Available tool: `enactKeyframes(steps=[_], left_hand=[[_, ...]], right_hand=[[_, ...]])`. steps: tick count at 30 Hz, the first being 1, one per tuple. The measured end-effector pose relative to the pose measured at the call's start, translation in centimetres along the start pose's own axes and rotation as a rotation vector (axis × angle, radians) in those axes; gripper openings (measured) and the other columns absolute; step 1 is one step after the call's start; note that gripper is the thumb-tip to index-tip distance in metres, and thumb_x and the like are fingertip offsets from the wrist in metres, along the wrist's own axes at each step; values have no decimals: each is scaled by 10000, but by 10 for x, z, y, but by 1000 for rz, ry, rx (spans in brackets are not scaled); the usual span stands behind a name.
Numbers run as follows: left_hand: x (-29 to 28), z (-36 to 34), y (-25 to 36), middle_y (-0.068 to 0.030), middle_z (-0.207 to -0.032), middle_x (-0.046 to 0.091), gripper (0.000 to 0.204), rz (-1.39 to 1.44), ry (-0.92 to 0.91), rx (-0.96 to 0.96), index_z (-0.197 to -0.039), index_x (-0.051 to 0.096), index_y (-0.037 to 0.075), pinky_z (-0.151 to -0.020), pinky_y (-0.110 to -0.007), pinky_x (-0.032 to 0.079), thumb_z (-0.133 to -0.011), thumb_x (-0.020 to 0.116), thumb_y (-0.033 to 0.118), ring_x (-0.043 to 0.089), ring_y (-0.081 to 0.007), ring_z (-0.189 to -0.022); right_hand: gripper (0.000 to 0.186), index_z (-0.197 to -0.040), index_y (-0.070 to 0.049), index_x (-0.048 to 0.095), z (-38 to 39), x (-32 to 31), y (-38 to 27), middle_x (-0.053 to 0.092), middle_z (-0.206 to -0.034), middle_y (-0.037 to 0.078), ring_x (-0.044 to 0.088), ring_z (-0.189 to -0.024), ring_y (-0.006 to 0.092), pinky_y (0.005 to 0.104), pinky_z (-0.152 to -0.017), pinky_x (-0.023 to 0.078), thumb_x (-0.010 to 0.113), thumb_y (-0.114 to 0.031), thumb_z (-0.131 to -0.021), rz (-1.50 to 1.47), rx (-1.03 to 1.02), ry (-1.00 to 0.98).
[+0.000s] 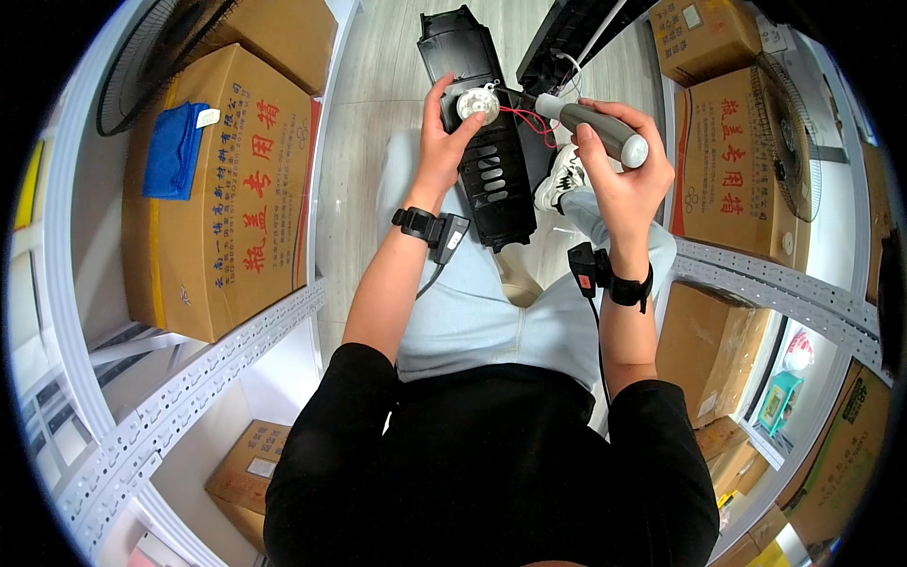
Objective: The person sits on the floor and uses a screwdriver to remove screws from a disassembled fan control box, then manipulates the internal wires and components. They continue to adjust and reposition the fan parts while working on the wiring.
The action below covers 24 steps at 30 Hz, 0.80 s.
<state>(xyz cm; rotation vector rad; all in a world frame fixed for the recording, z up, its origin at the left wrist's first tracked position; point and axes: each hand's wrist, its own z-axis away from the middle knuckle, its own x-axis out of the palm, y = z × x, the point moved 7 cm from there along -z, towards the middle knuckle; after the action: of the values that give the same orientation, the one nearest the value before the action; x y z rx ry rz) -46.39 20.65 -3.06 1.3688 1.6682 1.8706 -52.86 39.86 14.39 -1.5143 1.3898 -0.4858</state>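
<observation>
My left hand (446,144) is closed around a white round plastic part (477,106), thumb on one side and fingers on the other. Red wires (531,121) run from its right side. Behind it a long black slotted plastic housing (498,189) lies across my legs and reaches out over the floor. My right hand (622,161) grips a screwdriver (593,128) by its thick grey handle. The dark shaft points left, with its end close to the white part's upper edge; whether they touch I cannot tell.
Cardboard boxes (227,198) fill the metal shelf (189,397) on my left, with a blue cloth (173,151) hung on one. More boxes (732,161) and a black fan grille (789,142) stand at right. A dark upright frame (557,61) with a white cable rises ahead.
</observation>
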Motion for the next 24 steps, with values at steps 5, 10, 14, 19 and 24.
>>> enactKeyframes(steps=[5,10,14,19,24], left_hand=[[5,1,10,-112,-1308,499,765,33,62,93,-1460,266,103,-988,-358,451,-832,695,23,524,-203,-1169],[-1,-5,-6,-120,-1302,503,721,74,-17,16,-1420,288,55,-974,-354,458,-827,697,12,534,-200,-1159],[0,-3,-11,-120,-1278,498,728,98,-1,-72,-1389,279,29,-975,-341,453,-807,717,24,536,-194,-1142],[4,3,-7,-137,-1275,473,815,157,31,-169,-1406,188,49,-954,-352,474,-800,732,29,536,-218,-1139],[1,2,-13,-147,-1293,442,837,227,43,-222,-1414,148,91,-921,-358,498,-810,725,34,542,-241,-1129]], right_hand=[[258,-995,-55,674,-1,2,2,730,-920,72,692,-839,130,257,-742,536,758,-112,-758,14,24,-8],[304,-1035,-70,655,-5,9,-9,726,-926,73,692,-810,123,256,-715,543,766,-123,-757,78,-59,-61],[390,-1100,-80,602,-10,13,-20,718,-894,61,692,-746,120,244,-646,547,789,-161,-768,83,-158,-20],[359,-1071,-93,606,-19,23,-31,695,-851,57,679,-628,137,238,-562,533,794,-210,-788,188,-308,-52],[362,-1063,-94,616,-25,34,-41,660,-804,40,669,-671,185,282,-585,530,778,-266,-789,426,-453,-89]])
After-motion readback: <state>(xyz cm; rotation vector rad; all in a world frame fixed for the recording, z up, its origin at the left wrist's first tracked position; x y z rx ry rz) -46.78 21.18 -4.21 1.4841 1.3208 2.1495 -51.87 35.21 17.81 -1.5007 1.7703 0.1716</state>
